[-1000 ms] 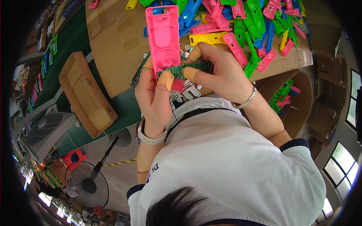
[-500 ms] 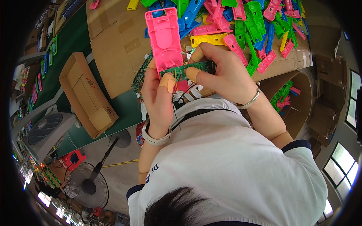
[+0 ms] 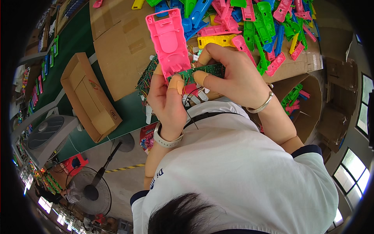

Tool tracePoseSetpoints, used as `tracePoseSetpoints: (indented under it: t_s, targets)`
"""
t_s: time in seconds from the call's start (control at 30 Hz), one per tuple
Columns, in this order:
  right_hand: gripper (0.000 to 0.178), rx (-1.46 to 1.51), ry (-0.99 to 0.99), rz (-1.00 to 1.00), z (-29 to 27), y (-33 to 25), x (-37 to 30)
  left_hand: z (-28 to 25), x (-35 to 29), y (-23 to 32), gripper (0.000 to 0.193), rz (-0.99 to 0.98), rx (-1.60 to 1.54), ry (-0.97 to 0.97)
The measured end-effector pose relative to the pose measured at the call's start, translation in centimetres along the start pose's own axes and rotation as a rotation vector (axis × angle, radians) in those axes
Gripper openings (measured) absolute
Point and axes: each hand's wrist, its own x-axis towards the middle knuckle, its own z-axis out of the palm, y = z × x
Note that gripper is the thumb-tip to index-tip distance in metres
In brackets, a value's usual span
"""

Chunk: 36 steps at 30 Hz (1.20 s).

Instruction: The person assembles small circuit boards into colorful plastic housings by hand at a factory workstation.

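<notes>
A pink plastic half-shell (image 3: 169, 42), its hollow ribbed side up, rises from my left hand (image 3: 168, 105), which is closed on its near end. The left thumb also presses on the left end of a narrow green circuit board (image 3: 213, 70). My right hand (image 3: 242, 80) pinches that board's other end between thumb and bent fingers. Board and shell meet at the left thumb; whether they are joined is hidden. Thin dark wires (image 3: 189, 113) hang below the board. Tan tape wraps several fingertips on both hands.
Loose pink, green, blue and yellow shells (image 3: 259, 27) are heaped beyond my hands on a cardboard sheet (image 3: 120, 43). More green boards (image 3: 146, 78) lie beside my left hand. An open carton (image 3: 91, 99) stands left; a deep box (image 3: 311, 105) with shells is at right.
My left hand has shifted slightly right, and the pink shell's far end has tilted a little to the left. My right hand has barely moved and keeps its pinch on the circuit board.
</notes>
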Motion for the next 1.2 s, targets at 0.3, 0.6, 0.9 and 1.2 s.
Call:
tracePoseSetpoints:
  t_s: [0.3, 0.6, 0.9, 1.2]
  targets:
    - [0.020, 0.028, -0.029, 0.012, -0.6, 0.4, 0.1, 0.6, 0.3, 0.2, 0.040, -0.070, -0.169, -0.055]
    - [0.028, -0.186, 0.094, -0.030, 0.5, 0.4, -0.2, 0.3, -0.1, -0.3, 0.040, 0.012, -0.060, -0.093]
    - [0.027, 0.011, 0.098, -0.020, 0.9, 1.4, -0.3, 0.3, 0.3, 0.2, 0.038, -0.084, -0.140, -0.083]
    - [0.023, -0.347, 0.263, -0.181, 2.5, 2.1, -0.2, -0.3, 0.6, -1.4, 0.036, 0.122, 0.448, 0.022]
